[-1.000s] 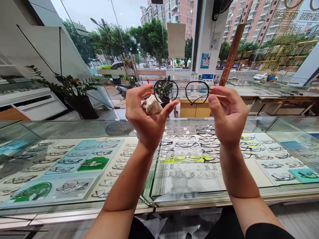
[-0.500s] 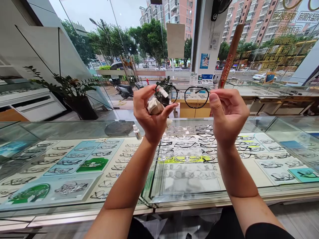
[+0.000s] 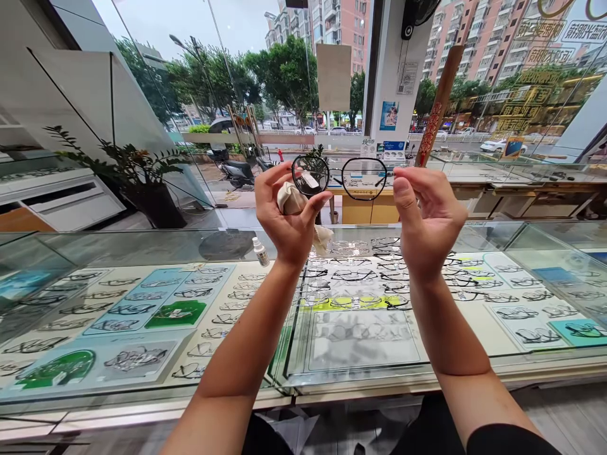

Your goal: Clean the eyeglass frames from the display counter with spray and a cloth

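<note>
A pair of black-rimmed eyeglasses is held up at chest height above the glass counter. My left hand is closed on the rim at the left lens, with fingers above and thumb below. Bunched in that same palm is a pale cleaning cloth, and one end hangs out beside the wrist. My right hand pinches the glasses at their right end, near the hinge. A small white label shows at the left lens.
Rows of eyeglasses lie inside the glass display counter below my hands. A small white spray bottle stands on the counter top, left of my left forearm. Beyond are a potted plant, a second display counter and large windows.
The eyeglasses have shifted slightly left and turned a little. My right hand has moved left with them. More of the cloth's hanging end shows beside my left wrist.
</note>
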`<state>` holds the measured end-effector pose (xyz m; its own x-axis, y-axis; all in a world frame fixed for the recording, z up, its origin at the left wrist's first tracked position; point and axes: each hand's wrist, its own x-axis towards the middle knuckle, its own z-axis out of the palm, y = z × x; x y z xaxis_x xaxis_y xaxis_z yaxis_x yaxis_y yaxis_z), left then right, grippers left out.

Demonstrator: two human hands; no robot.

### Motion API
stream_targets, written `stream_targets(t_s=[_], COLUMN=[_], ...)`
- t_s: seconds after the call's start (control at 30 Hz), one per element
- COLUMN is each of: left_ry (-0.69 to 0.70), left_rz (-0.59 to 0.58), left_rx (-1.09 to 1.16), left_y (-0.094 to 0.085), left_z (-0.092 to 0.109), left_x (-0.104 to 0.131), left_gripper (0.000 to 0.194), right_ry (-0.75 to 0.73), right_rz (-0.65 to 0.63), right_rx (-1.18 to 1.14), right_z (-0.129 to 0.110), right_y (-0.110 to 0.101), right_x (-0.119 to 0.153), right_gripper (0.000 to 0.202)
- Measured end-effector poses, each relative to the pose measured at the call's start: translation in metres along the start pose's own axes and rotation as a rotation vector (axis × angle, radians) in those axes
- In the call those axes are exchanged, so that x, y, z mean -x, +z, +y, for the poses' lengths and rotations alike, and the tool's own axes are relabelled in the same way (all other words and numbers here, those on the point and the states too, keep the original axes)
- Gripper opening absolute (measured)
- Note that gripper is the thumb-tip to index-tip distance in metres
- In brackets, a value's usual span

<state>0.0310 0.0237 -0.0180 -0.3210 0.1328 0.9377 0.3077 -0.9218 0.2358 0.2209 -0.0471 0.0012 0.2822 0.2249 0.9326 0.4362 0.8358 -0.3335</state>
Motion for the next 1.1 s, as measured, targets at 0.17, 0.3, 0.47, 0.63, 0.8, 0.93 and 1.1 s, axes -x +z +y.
stream_targets(t_s=[0.17,0.3,0.47,0.63,0.8,0.93,1.1], left_ry=[0.079,0.089,0.074,0.040,0.039,0.068,0.076], left_rz=[0.074,0.064,0.046,0.014,0.000,0.003,-0.030], left_rx=[-0.157,-0.147,-0.178,-0.196,-0.220,-0.231,-0.298], left_y=[-0.005,-0.006,-0.006,-0.007,-0.006,-0.006,-0.008], left_z=[0.014,0.019,0.020,0.025,0.028,0.027,0.026], left_x=[0.002,0.004,0.005,0.006,0.005,0.004,0.001], left_gripper=[0.070,0.071,0.071,0.070,0.067,0.065,0.068], right_ry=[0.154,0.242,0.324,0.500,0.659,0.705,0.689], right_rz=[-0.008,0.014,0.004,-0.048,-0.060,-0.065,-0.070], right_rx=[-0.237,-0.305,-0.399,-0.566,-0.766,-0.791,-0.787], right_z=[0.013,0.019,0.024,0.020,0.011,0.010,0.007], right_y=[0.006,0.008,0.009,0.009,0.008,0.007,0.006], right_x=[-0.002,-0.004,-0.005,-0.006,-0.008,-0.009,-0.009], right_gripper=[0.016,0.017,0.019,0.020,0.019,0.021,0.022])
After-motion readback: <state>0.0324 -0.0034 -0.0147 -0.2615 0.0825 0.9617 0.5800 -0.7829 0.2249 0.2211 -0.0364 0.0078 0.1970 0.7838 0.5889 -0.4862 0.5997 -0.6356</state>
